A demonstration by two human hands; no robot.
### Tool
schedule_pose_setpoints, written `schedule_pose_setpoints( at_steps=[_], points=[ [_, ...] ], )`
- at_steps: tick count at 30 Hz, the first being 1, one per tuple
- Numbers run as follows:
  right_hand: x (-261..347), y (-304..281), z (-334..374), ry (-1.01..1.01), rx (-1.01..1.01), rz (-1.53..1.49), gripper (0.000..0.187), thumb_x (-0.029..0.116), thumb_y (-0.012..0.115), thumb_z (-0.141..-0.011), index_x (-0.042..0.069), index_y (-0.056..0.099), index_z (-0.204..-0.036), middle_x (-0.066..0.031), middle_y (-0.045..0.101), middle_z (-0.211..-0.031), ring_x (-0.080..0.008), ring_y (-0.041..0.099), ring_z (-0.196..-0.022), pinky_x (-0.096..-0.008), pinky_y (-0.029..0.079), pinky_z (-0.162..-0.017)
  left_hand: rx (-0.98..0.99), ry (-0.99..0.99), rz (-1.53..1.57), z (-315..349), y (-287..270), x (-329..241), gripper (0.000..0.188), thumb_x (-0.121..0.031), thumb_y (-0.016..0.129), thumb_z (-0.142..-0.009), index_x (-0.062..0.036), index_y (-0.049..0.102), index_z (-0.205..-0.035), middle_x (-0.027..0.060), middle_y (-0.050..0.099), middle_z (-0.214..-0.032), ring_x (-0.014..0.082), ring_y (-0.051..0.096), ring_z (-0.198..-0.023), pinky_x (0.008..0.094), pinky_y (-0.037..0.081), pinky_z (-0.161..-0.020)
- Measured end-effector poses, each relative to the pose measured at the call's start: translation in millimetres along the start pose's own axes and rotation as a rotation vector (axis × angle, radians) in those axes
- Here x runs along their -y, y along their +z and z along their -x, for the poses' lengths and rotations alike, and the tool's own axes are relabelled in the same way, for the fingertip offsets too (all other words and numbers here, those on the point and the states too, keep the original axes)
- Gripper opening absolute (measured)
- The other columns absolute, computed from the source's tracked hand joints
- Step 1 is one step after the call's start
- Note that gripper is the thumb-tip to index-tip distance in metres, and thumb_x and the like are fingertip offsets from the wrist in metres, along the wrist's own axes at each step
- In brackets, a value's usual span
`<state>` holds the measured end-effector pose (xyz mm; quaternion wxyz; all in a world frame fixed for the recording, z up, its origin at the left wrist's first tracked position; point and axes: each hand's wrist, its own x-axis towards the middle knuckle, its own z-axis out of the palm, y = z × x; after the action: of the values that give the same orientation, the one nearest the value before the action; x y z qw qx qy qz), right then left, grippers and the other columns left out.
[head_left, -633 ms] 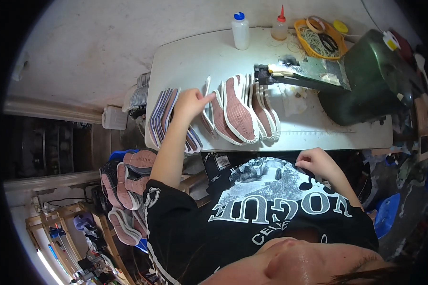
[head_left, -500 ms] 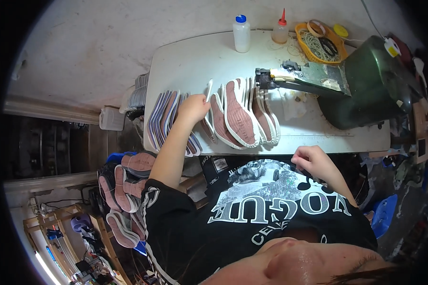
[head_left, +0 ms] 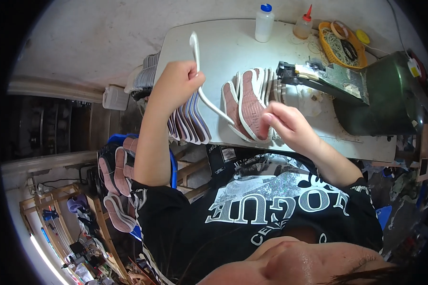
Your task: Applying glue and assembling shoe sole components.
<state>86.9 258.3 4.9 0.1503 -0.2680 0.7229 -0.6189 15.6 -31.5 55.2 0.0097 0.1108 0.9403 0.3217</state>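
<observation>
My left hand is closed around the upper part of a shoe sole, raised above the table. The sole is turned edge-on, so mostly its thin white rim shows, slanting down toward my right. Below that hand stands a row of soles with purple-grey edges, partly hidden by my forearm. Beside the raised sole stand several pink soles with white rims, leaning together. My right hand, fingers curled in, is at the near end of these pink soles; what its fingertips hold, if anything, is hidden.
The white table carries a green machine whose arm reaches toward the soles. Farther back are a blue-capped bottle, a red-tipped bottle and a yellow basket of cord. More pink soles fill a blue container at lower left.
My left hand has lifted a sole up from the row and toward the left. My right hand has come up from near my body to the pink soles. The view has shifted slightly.
</observation>
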Motion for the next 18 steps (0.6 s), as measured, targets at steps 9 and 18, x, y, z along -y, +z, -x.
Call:
schedule_pose_setpoints(
  at_steps=[9, 18],
  points=[
    [19, 4, -49, 0.084, 0.111, 0.058, 0.042, 0.012, 0.067, -0.093, -0.001, 0.051, -0.129, -0.0076, 0.067, -0.107, -0.0109, 0.064, -0.094, -0.027, 0.051, -0.083, -0.09, 0.353, -0.088, -5, 26, -77, 0.033, -0.018, 0.064, -0.085, -0.0001, 0.051, -0.061, 0.0054, 0.05, -0.055, 0.0169, 0.047, -0.053, 0.0353, 0.037, -0.052],
    [-3, 33, -27, 0.071, -0.201, -0.743, 0.034, 0.013, 0.06, -0.099, -0.003, 0.055, -0.129, -0.0073, 0.067, -0.116, -0.0114, 0.064, -0.103, -0.0276, 0.052, -0.09, 0.443, 0.012, 0.88, -52, 64, -43, 0.021, -0.024, 0.061, -0.099, -0.0041, 0.062, -0.106, -0.0007, 0.065, -0.094, 0.0048, 0.058, -0.085, 0.0218, 0.048, -0.076]
  ],
)
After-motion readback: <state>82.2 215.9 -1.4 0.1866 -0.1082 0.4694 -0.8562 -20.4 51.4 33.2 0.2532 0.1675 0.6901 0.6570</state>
